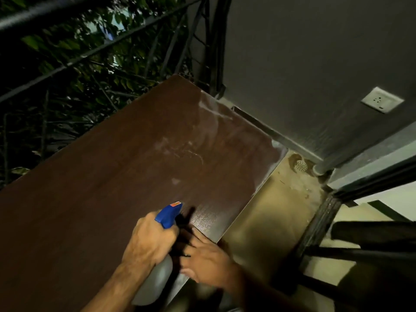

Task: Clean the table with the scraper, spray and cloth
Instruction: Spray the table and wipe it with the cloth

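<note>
Now left hand (149,240) grips spray bottle (157,273); right hand (206,261) lies spread on table (90,188) edge.

— What is the tabletop (94,199) made of?
— Dark brown wood-grain laminate, smooth and semi-glossy, with pale, dull smears toward its far end.
— And the spray bottle (155,282)?
— Translucent, cloudy plastic, with a glossy blue plastic trigger head (167,213).
— The surroundings?
— A matt grey wall (304,64); a rough, stained floor (270,210).
</note>
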`<state>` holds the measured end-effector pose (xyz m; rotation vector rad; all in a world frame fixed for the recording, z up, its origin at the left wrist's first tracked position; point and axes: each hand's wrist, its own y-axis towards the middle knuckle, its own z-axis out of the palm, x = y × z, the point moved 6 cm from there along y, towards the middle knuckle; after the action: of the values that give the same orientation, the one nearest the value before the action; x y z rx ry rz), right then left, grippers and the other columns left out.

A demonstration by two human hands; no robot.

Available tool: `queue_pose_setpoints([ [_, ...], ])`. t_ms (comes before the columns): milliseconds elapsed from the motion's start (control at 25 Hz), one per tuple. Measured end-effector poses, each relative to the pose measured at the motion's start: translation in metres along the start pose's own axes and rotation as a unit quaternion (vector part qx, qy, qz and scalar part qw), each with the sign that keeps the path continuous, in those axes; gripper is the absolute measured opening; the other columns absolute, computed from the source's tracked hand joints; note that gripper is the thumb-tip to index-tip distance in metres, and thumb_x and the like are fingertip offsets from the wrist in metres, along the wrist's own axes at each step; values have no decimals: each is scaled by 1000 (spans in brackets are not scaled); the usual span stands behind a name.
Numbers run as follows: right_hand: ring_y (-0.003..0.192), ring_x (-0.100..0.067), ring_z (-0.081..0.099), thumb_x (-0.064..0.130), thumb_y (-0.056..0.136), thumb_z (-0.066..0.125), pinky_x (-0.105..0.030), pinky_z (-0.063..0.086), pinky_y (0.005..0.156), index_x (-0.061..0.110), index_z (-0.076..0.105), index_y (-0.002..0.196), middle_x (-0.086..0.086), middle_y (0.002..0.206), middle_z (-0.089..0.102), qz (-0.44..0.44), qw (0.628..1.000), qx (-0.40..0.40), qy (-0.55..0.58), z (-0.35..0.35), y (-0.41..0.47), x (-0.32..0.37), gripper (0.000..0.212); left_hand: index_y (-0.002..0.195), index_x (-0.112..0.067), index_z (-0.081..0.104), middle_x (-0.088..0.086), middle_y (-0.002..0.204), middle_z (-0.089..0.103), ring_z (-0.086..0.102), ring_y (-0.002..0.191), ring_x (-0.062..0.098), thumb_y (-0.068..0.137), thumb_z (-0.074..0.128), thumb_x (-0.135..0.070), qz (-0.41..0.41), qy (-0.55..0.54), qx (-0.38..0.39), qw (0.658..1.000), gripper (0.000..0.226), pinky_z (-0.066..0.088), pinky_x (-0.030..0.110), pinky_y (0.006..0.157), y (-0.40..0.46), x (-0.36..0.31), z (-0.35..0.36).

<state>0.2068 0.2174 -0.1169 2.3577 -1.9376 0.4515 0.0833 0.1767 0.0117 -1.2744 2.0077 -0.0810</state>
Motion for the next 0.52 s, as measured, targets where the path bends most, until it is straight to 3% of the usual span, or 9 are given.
queue_pose_setpoints([
  [80,150,-27,19,49,97,41,-48,-5,123,39,58,119,9,141,50,15,1000,-19,-19,-1,-8,-28,29,60,-11,52,11,56,62,54,49,23,75,62,-10,-2,7,11,1000,17,40,33,48,3,-4,6],
  [200,144,-31,33,51,96,37,-51,8,120,36,52,138,3,150,48,167,985,-48,-10,-16,-33,-121,47,63,-8,57,14,59,67,62,54,32,72,60,-11,-1,15,21,1000,10,45,38,48,7,-8,10],
  [320,149,-32,22,55,94,26,-45,-2,119,33,42,148,0,158,35,355,928,-88,73,-50,-71,-222,61,64,-7,58,12,58,67,65,60,34,73,59,-9,20,16,20,999,10,50,43,53,11,-23,12],
  [400,150,-31,15,56,92,20,-41,-5,118,31,39,150,-2,160,31,430,890,-107,111,-61,-85,-255,66,64,-7,58,12,59,67,65,60,34,74,59,-8,25,11,15,1000,10,49,41,53,15,-33,11],
  [440,150,-33,17,55,92,21,-43,-3,118,30,42,149,-3,158,34,439,884,-112,119,-61,-84,-256,66,64,-8,58,12,59,67,65,61,35,74,59,-8,22,4,11,1000,10,48,40,53,17,-37,11],
  [520,144,-39,32,50,92,32,-51,10,119,29,50,143,-5,151,45,399,905,-105,101,-50,-72,-227,58,65,-7,57,15,60,67,66,62,38,74,60,-9,12,-11,7,1000,9,46,40,52,20,-43,11],
])
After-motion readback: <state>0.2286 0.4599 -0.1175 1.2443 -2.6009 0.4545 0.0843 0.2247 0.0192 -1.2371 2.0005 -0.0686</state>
